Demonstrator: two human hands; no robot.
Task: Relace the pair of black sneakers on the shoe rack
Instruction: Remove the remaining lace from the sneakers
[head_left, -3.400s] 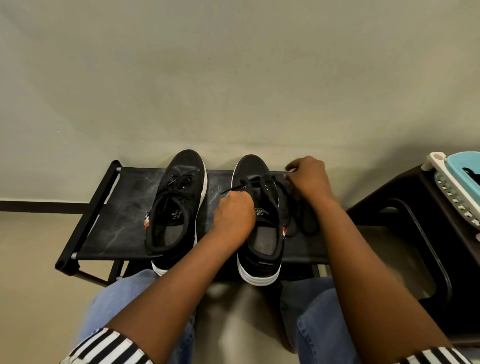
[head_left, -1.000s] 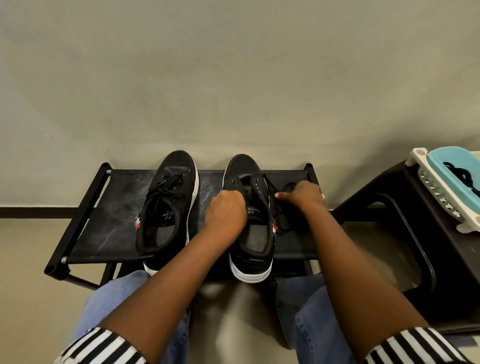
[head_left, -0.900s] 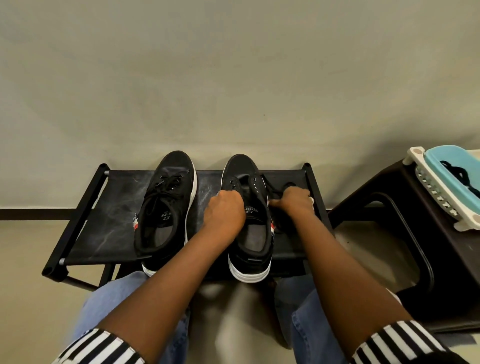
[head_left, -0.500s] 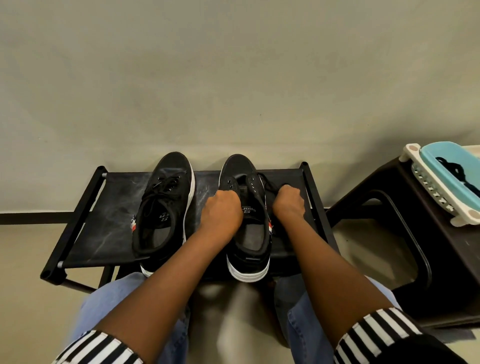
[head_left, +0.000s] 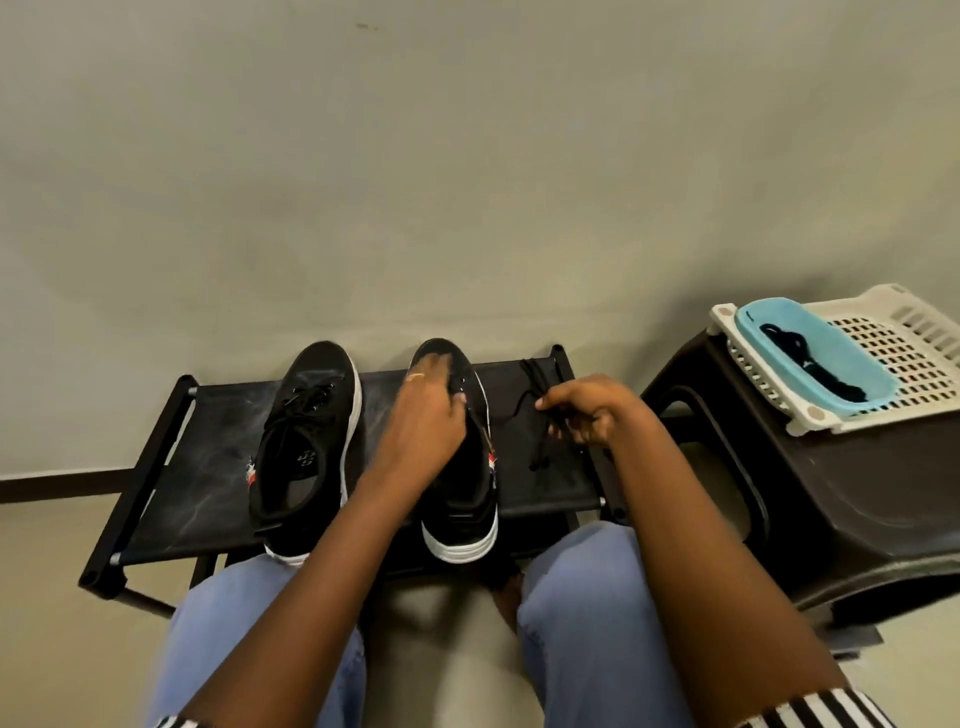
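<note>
Left hand (head_left: 426, 415) rests, fingers extended, on the sneaker (head_left: 467, 488); right hand (head_left: 589, 410) beside it pinches the loose black lace (head_left: 537, 379).

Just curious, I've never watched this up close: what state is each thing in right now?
Left sneaker: laced, standing on the shoe rack.
Right sneaker: on the rack, under the left hand.
Loose lace: off to its right, pinched by the right hand.
Blue tray: holds another black lace.

The left hand (head_left: 426, 415) rests on the sneaker (head_left: 457, 499) at the middle of the shoe rack (head_left: 208, 467). At the rack's right end, the right hand (head_left: 592, 410) pinches a black lace (head_left: 534, 376).
</note>
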